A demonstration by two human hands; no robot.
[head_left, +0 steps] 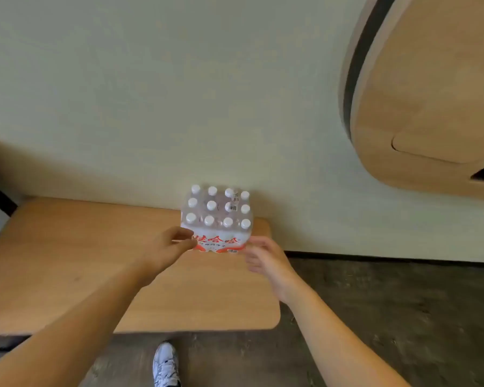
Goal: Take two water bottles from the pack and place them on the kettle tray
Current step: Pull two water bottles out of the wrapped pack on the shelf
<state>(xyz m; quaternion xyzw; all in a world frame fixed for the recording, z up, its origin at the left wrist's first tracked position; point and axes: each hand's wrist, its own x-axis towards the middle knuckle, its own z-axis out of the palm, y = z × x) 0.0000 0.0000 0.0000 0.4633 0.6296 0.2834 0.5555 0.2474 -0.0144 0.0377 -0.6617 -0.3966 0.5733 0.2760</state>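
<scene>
A shrink-wrapped pack of water bottles (217,219) with white caps and red lettering stands on a low wooden table (95,261), against the pale wall. My left hand (168,247) is at the pack's front left corner, fingers curled and pinching the wrap there. My right hand (266,258) hovers at the pack's front right corner, blurred, fingers spread and holding nothing. The kettle tray is not in view.
A rounded wooden cabinet (430,93) with a dark edge hangs at the upper right. Dark wood floor (403,317) runs to the right of and below the table. My white shoe (165,364) stands on the floor near the table's front edge.
</scene>
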